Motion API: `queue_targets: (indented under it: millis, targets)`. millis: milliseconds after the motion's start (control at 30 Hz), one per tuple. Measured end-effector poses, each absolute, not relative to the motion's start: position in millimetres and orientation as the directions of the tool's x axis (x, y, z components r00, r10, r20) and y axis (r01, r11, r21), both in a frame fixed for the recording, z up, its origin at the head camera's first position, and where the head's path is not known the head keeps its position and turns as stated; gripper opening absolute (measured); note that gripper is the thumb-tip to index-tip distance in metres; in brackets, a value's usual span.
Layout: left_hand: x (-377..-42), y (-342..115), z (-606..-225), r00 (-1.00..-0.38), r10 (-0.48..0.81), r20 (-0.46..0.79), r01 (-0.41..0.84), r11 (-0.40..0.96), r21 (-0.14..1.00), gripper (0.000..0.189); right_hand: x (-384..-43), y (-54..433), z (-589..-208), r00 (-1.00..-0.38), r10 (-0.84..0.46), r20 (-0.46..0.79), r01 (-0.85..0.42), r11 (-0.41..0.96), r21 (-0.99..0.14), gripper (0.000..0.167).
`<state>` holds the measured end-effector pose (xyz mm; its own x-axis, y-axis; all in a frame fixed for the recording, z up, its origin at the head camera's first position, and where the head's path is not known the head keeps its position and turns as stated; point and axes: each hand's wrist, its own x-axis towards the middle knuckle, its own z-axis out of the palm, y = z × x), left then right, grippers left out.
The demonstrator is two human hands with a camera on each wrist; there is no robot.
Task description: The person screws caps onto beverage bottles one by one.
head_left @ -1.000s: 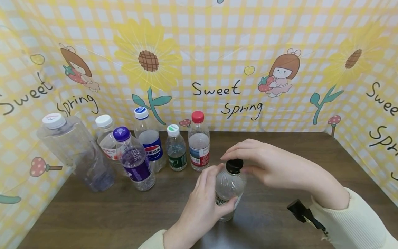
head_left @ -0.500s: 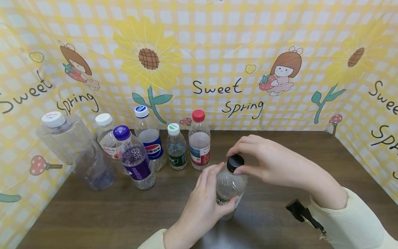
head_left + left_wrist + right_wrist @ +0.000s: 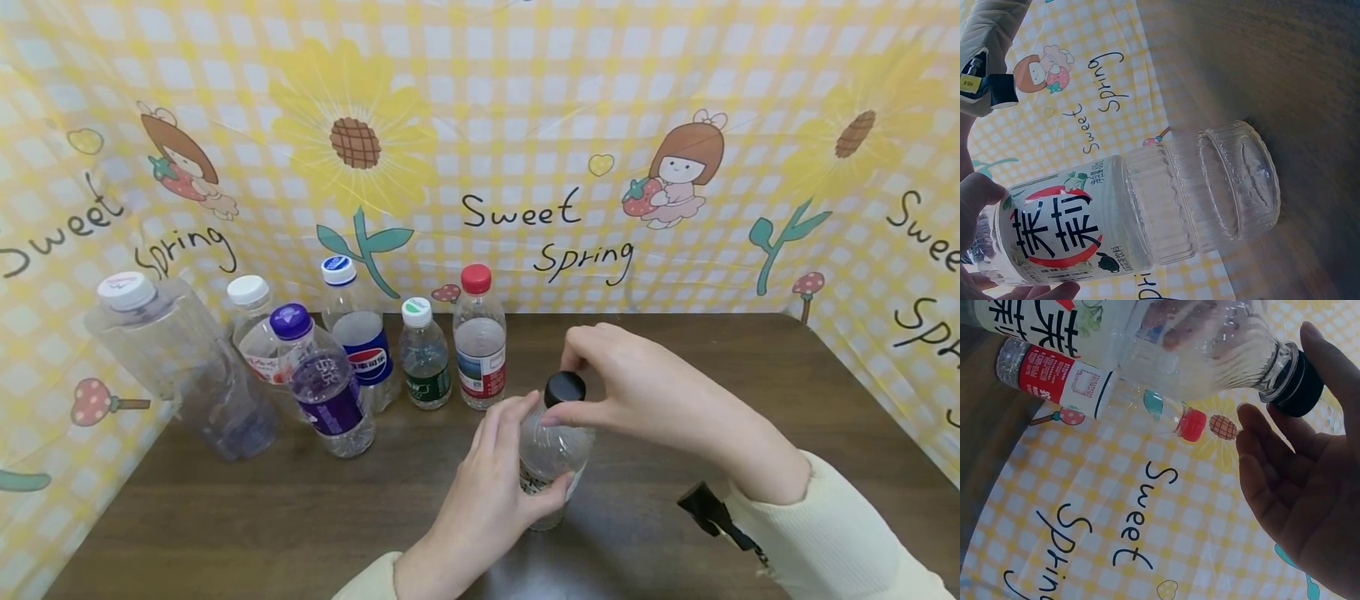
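A clear plastic bottle (image 3: 558, 450) with a black cap (image 3: 566, 388) stands upright on the table; its white label (image 3: 1060, 228) bears large black characters and a red ring. My left hand (image 3: 487, 492) grips the bottle's body, thumb on the near side and fingers along the left. From the right, my right hand (image 3: 637, 383) pinches the cap between thumb and curled fingers. In the right wrist view the cap (image 3: 1300, 385) sits on the bottle's neck between the thumb and index finger. The bottle looks empty in the left wrist view.
Several capped bottles stand to the left and behind: a large clear bottle (image 3: 195, 375), a purple-capped one (image 3: 326, 392), a Pepsi bottle (image 3: 363, 350), a small green-labelled one (image 3: 426, 367) and a red-capped one (image 3: 480, 350). A patterned cloth (image 3: 450, 100) hangs behind the dark table (image 3: 262, 533).
My right hand has turned around the cap, its thumb sweeping left across the near side while the fingers shifted right behind it. My left hand keeps its hold on the bottle.
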<state>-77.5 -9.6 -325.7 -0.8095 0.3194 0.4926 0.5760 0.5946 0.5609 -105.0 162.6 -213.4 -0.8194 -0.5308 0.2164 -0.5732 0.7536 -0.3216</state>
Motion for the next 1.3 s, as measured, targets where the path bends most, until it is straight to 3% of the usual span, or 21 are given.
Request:
queue_targets:
  millis: [200, 400, 533, 800, 1300]
  targets:
    - [-76.9, -10.3, -325.6, -0.824, 0.321, 0.467, 0.559, 0.594, 0.578, 0.076, -105.1, 168.7, -211.8, -0.795, -0.582, 0.172, -0.602, 0.725, -0.335, 0.041]
    - [-77.8, -10.3, -326.1, -0.806, 0.318, 0.500, 0.580, 0.591, 0.560, 0.076, -109.6, 179.0, -209.5, -0.630, -0.747, 0.212, -0.761, 0.540, -0.360, 0.051]
    - [-77.6, -10.5, -326.5, -0.807, 0.313, 0.501, 0.578, 0.596, 0.558, 0.075, -111.2, 179.8, -208.7, -0.588, -0.777, 0.225, -0.792, 0.499, -0.351, 0.048]
    - [-77.5, -11.0, -327.5, -0.812, 0.312, 0.493, 0.571, 0.600, 0.561, 0.076, -113.0, 180.1, -209.5, -0.586, -0.776, 0.232, -0.794, 0.495, -0.352, 0.036]
    - [-78.1, -9.7, -325.9, -0.806, 0.317, 0.501, 0.580, 0.595, 0.556, 0.077, -109.0, 176.1, -215.7, -0.674, -0.684, 0.278, -0.737, 0.603, -0.305, 0.028]
